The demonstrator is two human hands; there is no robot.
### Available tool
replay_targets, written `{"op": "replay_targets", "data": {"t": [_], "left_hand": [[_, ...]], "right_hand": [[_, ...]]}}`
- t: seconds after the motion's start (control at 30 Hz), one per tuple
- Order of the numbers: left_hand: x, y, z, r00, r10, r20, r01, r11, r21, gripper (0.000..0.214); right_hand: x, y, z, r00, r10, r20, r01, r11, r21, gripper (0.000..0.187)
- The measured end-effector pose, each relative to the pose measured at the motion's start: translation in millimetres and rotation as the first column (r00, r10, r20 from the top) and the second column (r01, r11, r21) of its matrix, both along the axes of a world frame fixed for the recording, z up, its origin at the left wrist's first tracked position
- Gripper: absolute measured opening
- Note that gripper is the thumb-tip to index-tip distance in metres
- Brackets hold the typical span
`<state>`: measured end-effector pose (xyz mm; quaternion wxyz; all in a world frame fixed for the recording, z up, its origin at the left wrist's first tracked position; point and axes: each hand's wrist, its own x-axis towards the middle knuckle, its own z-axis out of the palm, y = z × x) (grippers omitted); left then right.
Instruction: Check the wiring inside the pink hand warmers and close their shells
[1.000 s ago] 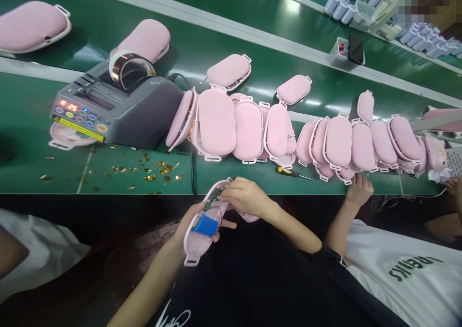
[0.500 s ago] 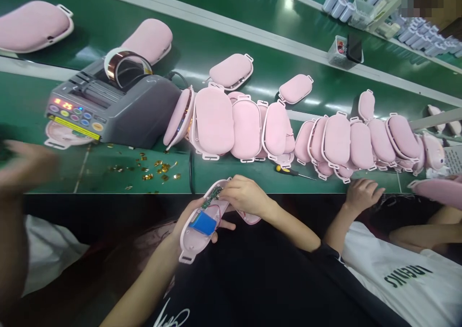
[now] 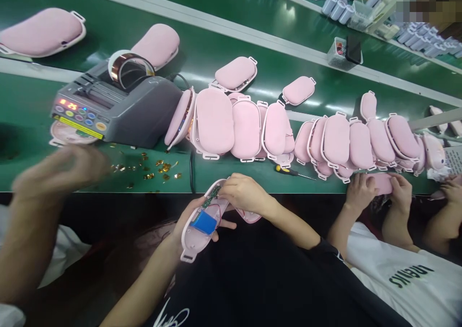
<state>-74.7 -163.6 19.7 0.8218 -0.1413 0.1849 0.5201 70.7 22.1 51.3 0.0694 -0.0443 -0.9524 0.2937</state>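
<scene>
The left hand cups a pink shell from below, held over the lap just before the table edge. The right hand pinches with bunched fingertips at the green circuit board above the blue battery. I judge the board is being seated, which asks for a light, exact touch. The letters on a neighbour's white shirt are not readable.

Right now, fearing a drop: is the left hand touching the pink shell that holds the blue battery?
Touching. The head view shows the left hand cupped under the pink shell, gripping it beside the blue battery.
</scene>
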Motion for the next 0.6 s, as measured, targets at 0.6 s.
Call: {"op": "replay_targets", "data": {"t": [0.6], "left_hand": [[-15.1, 6.0, -4.7, 0.997, -0.07, 0.02, 0.067, 0.992, 0.105, 0.065]], "right_hand": [[27.2, 17.1, 2.3, 0.974, -0.222, -0.038, 0.22, 0.974, -0.051, 0.026]]}}
